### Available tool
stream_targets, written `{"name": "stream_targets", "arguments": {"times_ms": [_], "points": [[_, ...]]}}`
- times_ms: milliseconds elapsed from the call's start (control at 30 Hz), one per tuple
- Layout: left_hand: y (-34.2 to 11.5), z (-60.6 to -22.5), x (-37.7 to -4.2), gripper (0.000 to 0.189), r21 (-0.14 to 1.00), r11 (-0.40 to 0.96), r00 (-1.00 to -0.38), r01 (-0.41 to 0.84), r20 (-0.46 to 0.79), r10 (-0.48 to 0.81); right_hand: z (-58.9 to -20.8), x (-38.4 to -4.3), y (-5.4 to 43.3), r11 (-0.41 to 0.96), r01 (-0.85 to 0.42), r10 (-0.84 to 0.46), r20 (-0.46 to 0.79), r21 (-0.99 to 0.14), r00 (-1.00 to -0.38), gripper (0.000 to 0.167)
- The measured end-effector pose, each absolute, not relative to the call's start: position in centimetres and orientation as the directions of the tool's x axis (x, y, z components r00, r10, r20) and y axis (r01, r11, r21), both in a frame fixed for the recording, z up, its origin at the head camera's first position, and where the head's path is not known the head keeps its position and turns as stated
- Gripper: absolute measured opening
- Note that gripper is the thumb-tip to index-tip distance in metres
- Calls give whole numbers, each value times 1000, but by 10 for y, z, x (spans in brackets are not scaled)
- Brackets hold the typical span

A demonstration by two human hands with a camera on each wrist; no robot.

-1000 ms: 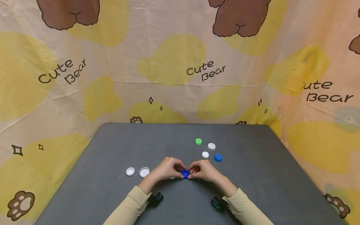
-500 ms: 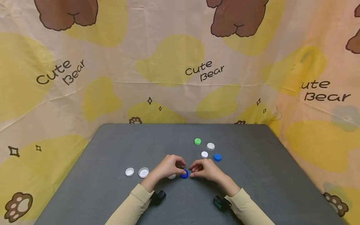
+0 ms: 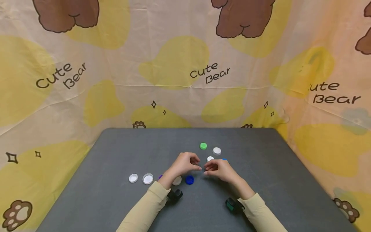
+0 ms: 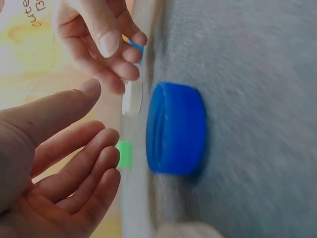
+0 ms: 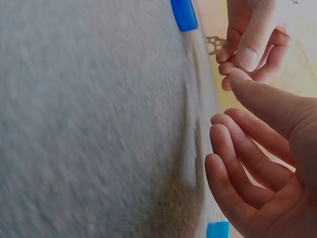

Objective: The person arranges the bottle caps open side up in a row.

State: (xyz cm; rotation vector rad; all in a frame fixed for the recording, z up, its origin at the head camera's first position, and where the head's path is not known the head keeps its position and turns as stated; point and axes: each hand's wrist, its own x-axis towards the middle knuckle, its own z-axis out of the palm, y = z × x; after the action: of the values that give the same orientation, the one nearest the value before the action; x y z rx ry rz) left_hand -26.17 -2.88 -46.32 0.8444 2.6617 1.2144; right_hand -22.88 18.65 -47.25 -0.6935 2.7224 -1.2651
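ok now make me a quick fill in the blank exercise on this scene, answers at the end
1. In the head view, the farthest cap on the table is coloured ____.
2. There, the dark blue cap lies to the ____ of the neighbouring pale cap.
3. The number of caps held by the left hand and right hand is ____.
4. The backdrop reads "Cute ____".

Missing words: green; right; zero; Bear

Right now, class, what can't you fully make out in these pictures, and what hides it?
Head: purple thing, mostly behind the left forearm.
Head: light blue cap, mostly behind the right hand.
Left wrist: pale thing, cut off by bottom edge.
Right wrist: dark blue cap, cut off by top edge.
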Motion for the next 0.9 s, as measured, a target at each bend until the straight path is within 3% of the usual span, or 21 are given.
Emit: {"name": "stream_targets", "arguments": {"times_ms": [500, 900], "points": [[-2, -461, -284, 31, 735, 538, -864, 412, 127, 487, -463, -240, 202, 658, -199, -164, 120, -727, -979, 26], [9, -469, -303, 29, 738, 553, -875, 386, 104, 473, -472, -240, 194, 704, -149, -52, 159, -695, -986, 18]]}}
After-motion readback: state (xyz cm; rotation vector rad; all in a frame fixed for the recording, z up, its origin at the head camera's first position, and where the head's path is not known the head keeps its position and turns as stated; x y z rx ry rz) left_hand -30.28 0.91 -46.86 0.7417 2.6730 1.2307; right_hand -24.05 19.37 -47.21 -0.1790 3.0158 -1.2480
